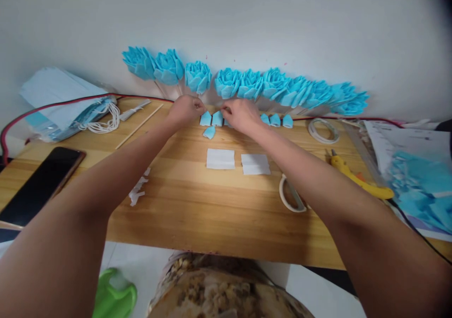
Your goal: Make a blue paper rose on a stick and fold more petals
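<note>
At the back of the wooden table (183, 214), my left hand (187, 107) is closed with its fingertips pinched together, just above a small blue petal (205, 118). Whatever those fingers hold, if anything, is too small to make out. My right hand (242, 114) reaches over the row of blue petals, its fingers pinched by another petal (217, 118) and covering part of the row. One petal (209, 133) lies in front of the row. Closer to me are two white paper rectangles (220, 159). Behind both hands, several blue crepe-paper flowers (227, 83) on sticks lean against the wall.
To the left lie a phone (44, 183), a thin stick (139, 126), white scraps (138, 188) and bagged material with white cord (106, 118). On the right are a tape roll (323, 132), a yellow glue gun (363, 179), a protractor-like piece (292, 196) and blue paper pieces (423, 191).
</note>
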Available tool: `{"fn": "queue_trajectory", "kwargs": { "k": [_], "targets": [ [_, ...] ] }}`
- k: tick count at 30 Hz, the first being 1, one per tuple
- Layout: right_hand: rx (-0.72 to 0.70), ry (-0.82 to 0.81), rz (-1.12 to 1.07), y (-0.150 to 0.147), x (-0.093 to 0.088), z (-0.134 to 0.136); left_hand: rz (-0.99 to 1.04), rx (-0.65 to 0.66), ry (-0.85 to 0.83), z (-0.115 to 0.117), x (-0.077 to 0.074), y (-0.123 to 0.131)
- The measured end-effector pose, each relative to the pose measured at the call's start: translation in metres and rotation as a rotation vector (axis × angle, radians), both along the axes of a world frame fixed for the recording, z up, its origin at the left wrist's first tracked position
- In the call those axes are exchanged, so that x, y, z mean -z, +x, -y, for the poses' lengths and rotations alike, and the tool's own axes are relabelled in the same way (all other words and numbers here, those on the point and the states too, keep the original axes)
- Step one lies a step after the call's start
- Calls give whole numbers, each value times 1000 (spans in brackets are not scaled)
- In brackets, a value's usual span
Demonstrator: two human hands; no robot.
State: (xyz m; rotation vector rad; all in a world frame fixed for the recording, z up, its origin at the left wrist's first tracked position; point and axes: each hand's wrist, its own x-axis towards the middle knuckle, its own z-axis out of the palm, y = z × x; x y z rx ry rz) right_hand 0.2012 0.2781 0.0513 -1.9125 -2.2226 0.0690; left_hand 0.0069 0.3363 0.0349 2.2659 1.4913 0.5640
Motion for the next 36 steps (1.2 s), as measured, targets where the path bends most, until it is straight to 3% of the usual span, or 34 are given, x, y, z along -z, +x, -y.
{"fn": "queue_trajectory", "kwargs": {
  "k": [9, 15, 23, 27, 31, 36],
  "targets": [
    [13, -28, -49, 37, -16, 17, 13, -3, -6, 6, -1, -17],
    [39, -50, -22, 49, -12, 24, -49, 2, -3, 29, -11, -34],
    [32, -140, 53, 36, -5, 24, 1, 73, -63, 98, -39, -45],
    [19, -142, 87, 32, 1, 18, 40, 2, -143, 144, -52, -55],
    [-16, -117, 83, 29, 3, 16, 135, -37, -162, 178, -53, -71],
    [-17, -147, 0, 42, -7, 16, 176, -115, -155, 201, -48, -90]
  ]
}}
